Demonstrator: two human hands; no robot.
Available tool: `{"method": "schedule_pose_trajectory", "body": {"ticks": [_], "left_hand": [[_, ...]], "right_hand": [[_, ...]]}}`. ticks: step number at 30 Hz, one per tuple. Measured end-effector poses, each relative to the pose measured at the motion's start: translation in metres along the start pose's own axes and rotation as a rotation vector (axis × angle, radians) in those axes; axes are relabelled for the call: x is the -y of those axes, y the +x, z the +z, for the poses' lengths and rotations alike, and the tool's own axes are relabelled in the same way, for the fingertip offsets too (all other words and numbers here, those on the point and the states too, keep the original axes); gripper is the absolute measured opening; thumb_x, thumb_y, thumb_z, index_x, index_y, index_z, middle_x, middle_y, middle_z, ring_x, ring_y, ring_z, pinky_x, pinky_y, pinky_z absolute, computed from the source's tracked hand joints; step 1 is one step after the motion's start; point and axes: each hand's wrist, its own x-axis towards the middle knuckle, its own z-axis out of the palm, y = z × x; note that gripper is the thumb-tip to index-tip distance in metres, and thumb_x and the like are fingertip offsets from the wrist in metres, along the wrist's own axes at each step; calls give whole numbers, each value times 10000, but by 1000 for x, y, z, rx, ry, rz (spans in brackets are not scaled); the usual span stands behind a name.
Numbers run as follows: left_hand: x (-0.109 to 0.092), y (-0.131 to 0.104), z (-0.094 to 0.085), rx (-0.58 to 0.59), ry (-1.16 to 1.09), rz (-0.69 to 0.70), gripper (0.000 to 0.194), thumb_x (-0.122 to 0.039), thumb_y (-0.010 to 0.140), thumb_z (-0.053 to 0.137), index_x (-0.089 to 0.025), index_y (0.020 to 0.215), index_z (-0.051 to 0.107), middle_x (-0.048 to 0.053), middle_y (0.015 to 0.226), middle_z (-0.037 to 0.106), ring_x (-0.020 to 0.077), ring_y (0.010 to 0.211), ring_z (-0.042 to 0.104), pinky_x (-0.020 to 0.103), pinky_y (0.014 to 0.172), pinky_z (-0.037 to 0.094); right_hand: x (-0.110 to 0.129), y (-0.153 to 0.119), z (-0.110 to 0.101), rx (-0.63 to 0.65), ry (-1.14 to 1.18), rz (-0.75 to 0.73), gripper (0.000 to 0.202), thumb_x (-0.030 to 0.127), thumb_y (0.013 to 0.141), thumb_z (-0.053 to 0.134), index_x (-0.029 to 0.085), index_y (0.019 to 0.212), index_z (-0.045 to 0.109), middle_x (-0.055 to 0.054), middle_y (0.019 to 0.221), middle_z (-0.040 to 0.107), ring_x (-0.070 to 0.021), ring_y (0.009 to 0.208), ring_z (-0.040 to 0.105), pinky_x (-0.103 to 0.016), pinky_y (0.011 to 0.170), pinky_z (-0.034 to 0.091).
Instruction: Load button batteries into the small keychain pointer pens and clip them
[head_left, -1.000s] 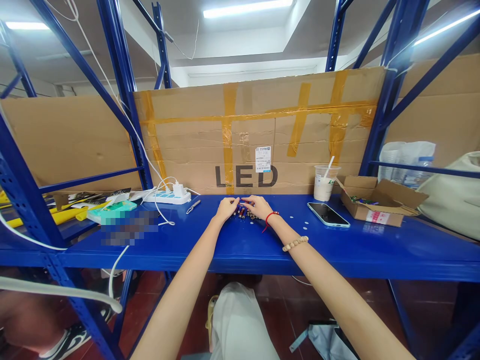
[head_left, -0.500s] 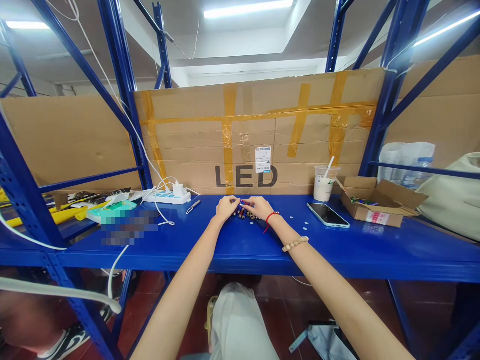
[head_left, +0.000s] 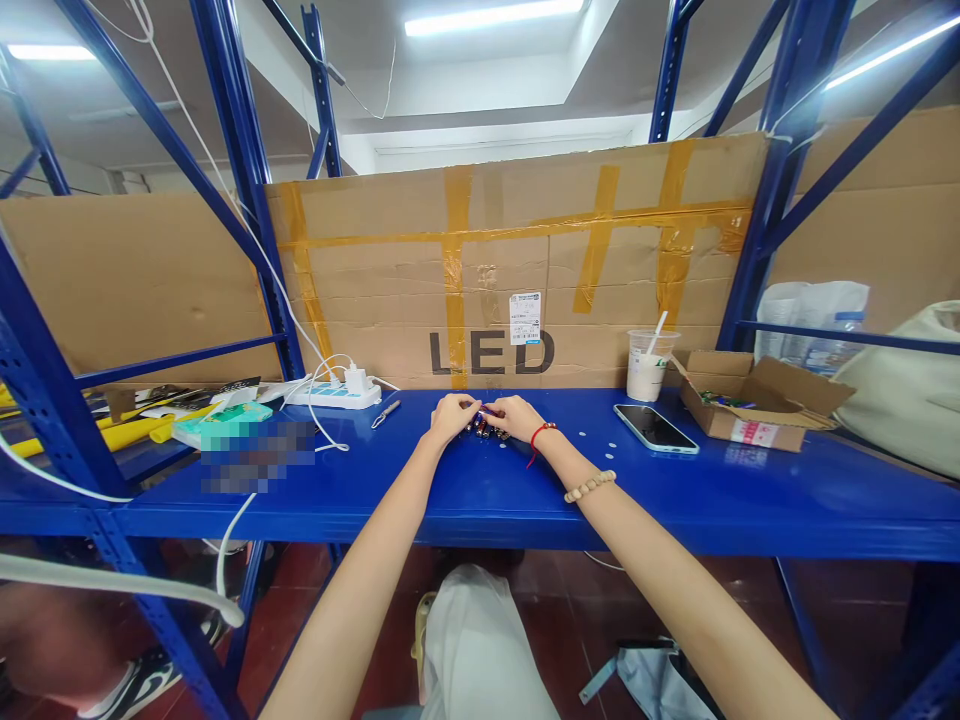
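Note:
Close together over the blue shelf top (head_left: 360, 475), both my hands have their fingers pinched on a small dark strip, too small to make out. My left hand (head_left: 452, 417) holds its left end and my right hand (head_left: 517, 417) its right end. A red string and a beaded bracelet circle my right wrist. Between and just below the fingertips lies a bunch of small dark, shiny pieces with metallic ends (head_left: 484, 430), partly hidden by my hands.
At the right stand a cup with a straw (head_left: 647, 368), a phone (head_left: 655, 429) and an open cardboard box (head_left: 750, 405). A white power strip (head_left: 337, 394) and a small tool (head_left: 385, 415) lie left. Behind rises a taped cardboard sheet (head_left: 360, 300).
The small pieces under my fingertips have shifted slightly, and the held strip looks darker and turned. My hands have stayed in nearly the same place.

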Motion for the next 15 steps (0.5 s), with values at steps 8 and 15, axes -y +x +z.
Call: {"method": "schedule_pose_trajectory", "body": {"ticks": [8,15], "left_hand": [[2,3,4,-35,-69,42,295,-447,760,493,-218,727,676,-5,623,642,156,648,581,235,563,378],[5,8,10,-1,-318,75,343,-468,771,485,-153,754,621,-10,509,568,123,505,516,228,531,389]], "right_hand": [[-3,4,4,-74,32,-19,271,273,869,448,154,740,655,-30,669,572,-110,590,452,-214,534,248],[-13,10,12,-237,146,6,256,239,856,455,143,791,684,-25,630,562,-109,562,453,-211,548,284]]}}
